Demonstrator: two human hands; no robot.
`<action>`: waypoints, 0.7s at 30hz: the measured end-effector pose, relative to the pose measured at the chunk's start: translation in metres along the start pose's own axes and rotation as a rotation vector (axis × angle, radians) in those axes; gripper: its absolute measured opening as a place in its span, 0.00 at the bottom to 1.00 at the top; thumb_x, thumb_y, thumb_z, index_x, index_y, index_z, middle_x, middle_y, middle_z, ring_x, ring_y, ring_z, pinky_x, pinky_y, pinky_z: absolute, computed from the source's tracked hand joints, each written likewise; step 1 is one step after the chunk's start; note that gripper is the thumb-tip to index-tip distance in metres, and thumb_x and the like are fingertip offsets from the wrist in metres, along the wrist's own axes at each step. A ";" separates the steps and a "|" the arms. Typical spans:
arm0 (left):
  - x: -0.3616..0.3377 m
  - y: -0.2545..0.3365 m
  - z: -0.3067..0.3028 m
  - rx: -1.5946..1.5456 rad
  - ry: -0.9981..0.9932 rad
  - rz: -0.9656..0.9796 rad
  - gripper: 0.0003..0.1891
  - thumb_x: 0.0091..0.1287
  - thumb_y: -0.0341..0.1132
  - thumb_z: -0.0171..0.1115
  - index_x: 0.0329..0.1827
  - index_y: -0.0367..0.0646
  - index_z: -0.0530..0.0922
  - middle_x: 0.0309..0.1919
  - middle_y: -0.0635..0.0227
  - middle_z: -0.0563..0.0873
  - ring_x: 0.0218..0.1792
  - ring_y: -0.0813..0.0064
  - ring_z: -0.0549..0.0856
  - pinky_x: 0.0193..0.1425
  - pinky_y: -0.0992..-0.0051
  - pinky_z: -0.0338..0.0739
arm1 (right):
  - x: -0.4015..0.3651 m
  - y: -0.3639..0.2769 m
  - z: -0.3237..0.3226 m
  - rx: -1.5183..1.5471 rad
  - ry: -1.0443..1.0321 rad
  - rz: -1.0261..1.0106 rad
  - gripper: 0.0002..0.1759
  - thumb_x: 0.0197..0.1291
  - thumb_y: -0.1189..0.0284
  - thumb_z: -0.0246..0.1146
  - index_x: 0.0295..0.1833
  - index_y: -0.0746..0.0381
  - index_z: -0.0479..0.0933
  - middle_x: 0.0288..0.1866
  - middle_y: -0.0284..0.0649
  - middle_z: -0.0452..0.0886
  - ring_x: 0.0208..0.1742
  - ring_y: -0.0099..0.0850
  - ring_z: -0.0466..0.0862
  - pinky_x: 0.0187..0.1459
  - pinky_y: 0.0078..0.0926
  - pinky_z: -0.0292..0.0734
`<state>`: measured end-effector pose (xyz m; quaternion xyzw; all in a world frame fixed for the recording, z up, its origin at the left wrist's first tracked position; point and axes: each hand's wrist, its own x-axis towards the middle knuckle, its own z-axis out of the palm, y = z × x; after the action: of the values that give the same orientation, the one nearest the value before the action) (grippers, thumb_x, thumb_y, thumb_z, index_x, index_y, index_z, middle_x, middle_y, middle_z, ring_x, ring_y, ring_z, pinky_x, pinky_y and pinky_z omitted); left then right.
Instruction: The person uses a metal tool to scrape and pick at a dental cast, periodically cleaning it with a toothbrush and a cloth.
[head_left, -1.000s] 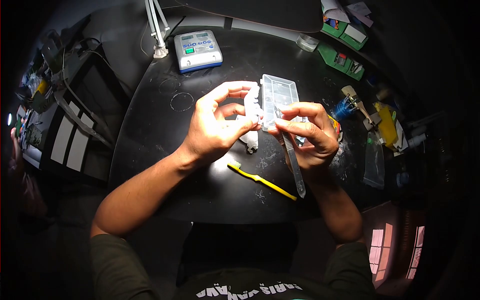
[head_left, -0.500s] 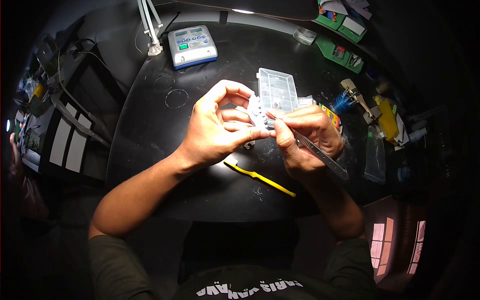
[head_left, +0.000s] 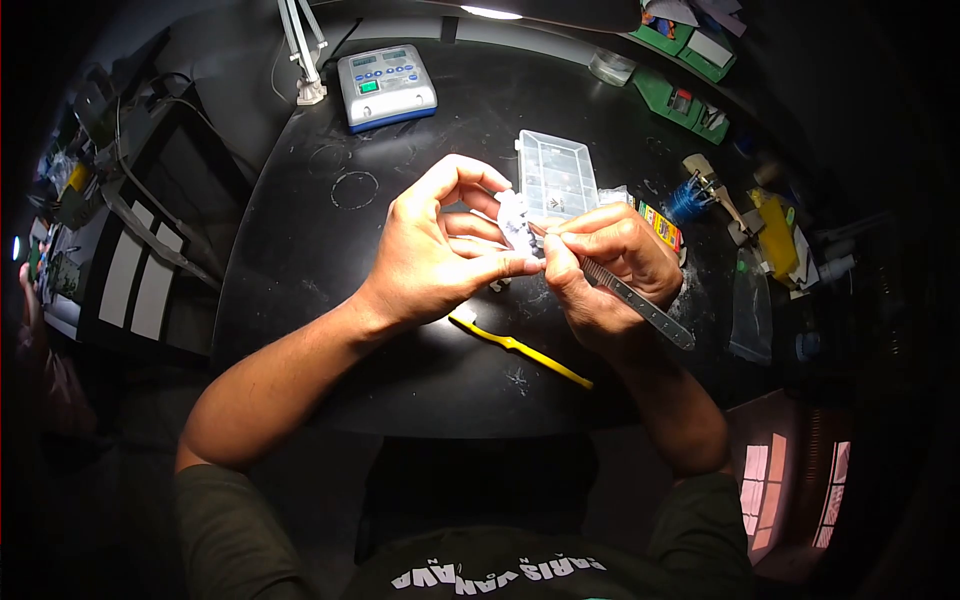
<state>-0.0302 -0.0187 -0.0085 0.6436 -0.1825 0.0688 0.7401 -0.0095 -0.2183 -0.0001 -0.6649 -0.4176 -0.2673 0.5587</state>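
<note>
My left hand (head_left: 425,245) holds a white dental model (head_left: 514,222) between thumb and fingers, its tooth-like bumps facing right. Metal tweezers (head_left: 640,301) lie in the closed fingers of my right hand (head_left: 615,265), their tips at the model's right edge. The fingertips of both hands nearly meet at its lower end. Below them a small pale piece (head_left: 501,285) lies on the black table, partly hidden by my left thumb. A yellow toothbrush (head_left: 520,348) rests nearer to me. Behind my hands is a clear compartment box (head_left: 556,165) with small dark bits in it.
A white-and-blue device (head_left: 388,88) with buttons and a lit display stands at the back left, beside a lamp arm (head_left: 303,50). Green bins (head_left: 680,105) are at the back right. Brushes, blue wire (head_left: 688,202), a yellow item (head_left: 772,235) and a plastic bag (head_left: 750,320) crowd the right side.
The dental model has turned slightly in my left hand, and its lit face looks brighter. My right hand and the tweezers have shifted a little. The whole view has moved slightly.
</note>
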 end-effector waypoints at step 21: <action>0.004 0.002 -0.010 -0.450 0.018 -0.206 0.34 0.70 0.24 0.70 0.78 0.31 0.65 0.66 0.43 0.81 0.62 0.53 0.88 0.67 0.59 0.88 | 0.000 0.016 -0.001 -0.097 0.065 0.093 0.08 0.60 0.85 0.75 0.42 0.67 0.84 0.41 0.42 0.87 0.41 0.26 0.91 0.42 0.22 0.88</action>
<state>-0.0257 -0.0095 -0.0060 0.4772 -0.1201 -0.0437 0.8695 0.0039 -0.2194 -0.0079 -0.7010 -0.3544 -0.2821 0.5508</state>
